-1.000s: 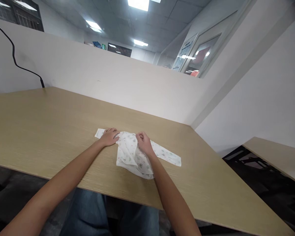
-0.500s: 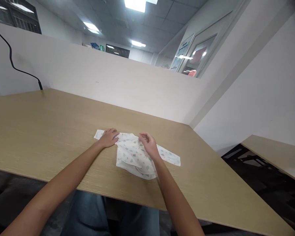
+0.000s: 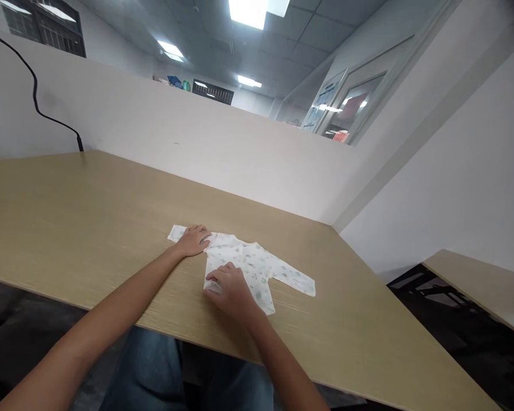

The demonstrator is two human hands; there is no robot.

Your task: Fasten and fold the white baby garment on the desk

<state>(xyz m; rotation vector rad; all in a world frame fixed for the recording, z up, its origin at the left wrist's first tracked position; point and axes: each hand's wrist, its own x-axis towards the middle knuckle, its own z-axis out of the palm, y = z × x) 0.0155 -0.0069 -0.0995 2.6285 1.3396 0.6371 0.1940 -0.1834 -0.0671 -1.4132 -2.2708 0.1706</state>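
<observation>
A small white baby shirt (image 3: 257,274) with a scattered pastel print lies on the table, its sleeves spread to both sides. My left hand (image 3: 194,240) rests flat over the left sleeve near the shoulder, fingers stretched out; the cuff shows beyond it. At the lower left hem is my right hand (image 3: 231,290), its fingers and thumb curled around some of the cloth there. That hand covers part of the shirt's lower front. The right sleeve lies untouched, slanting toward the right.
The light wood table (image 3: 111,217) is bordered by a white partition (image 3: 197,160) at the back. A black cable (image 3: 35,94) hangs down the partition at left. Another table (image 3: 475,279) stands at the right, beyond a gap.
My right hand has moved from the neckline down and left to the lower hem. The shirt's bunched lower front now lies flatter. My left hand stays on the sleeve.
</observation>
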